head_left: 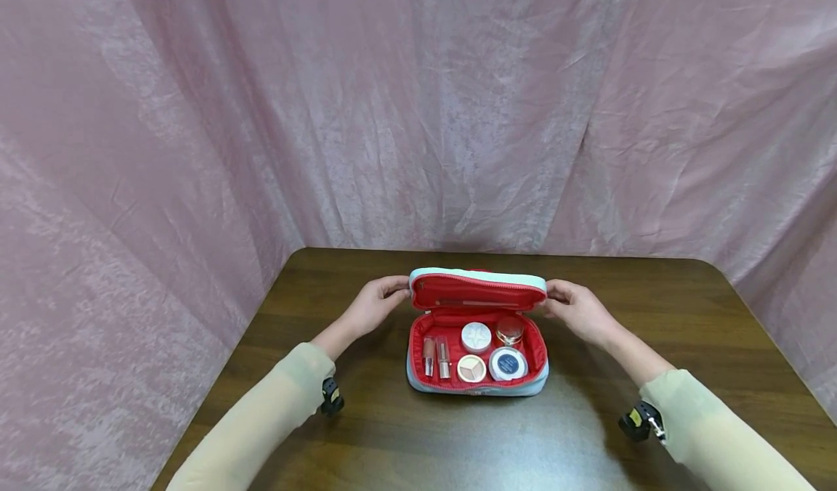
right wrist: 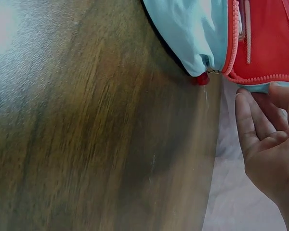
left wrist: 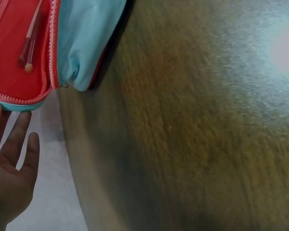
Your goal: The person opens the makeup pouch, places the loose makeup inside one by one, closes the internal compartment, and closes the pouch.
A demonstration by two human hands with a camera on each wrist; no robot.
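Note:
A light-blue makeup bag (head_left: pixel 413 385) with a red lining lies unzipped, its lid (head_left: pixel 477 277) raised. My left hand (head_left: pixel 375 305) holds the lid's left edge; in the left wrist view its fingers (left wrist: pixel 19 132) reach up to the rim. At the opposite edge my right hand (head_left: pixel 578 309) pinches the lid, thumb in front and fingers behind. Inside the bag sit a white star-topped round case (head_left: pixel 476 338), a red-lidded compact (head_left: pixel 509 329), a blue-and-white compact (head_left: pixel 508 364), a three-part palette (head_left: pixel 471 368) and two lip gloss tubes (head_left: pixel 444 358).
The bag rests on a dark wooden table (head_left: pixel 366 433). Pink velvet curtains (head_left: pixel 445 113) hang behind the table's far edge and at both sides. Thin makeup brushes (left wrist: pixel 30 48) show against the lid's red inside.

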